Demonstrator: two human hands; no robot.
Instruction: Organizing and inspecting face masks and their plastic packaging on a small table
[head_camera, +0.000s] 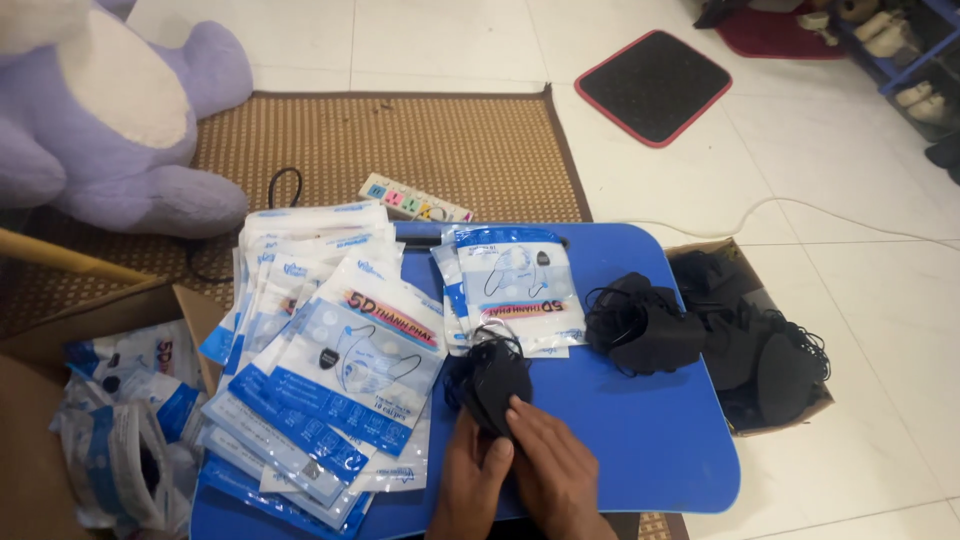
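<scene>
Head view showed both hands low centre on the blue surface (660, 440): left hand (478, 470) and right hand (552, 462) each had a closed grip on one stack of black masks (496, 380). I judged the job partway: a big heap of filled mask packets (330, 370) lay left, two more packets (512, 285) sat ahead, a loose mask pile (645, 325) waited right, and a cardboard box (760, 350) still held plenty.

Bare blue table (650, 430) between packet stack (330, 380) and mask pile (645, 325)
</scene>
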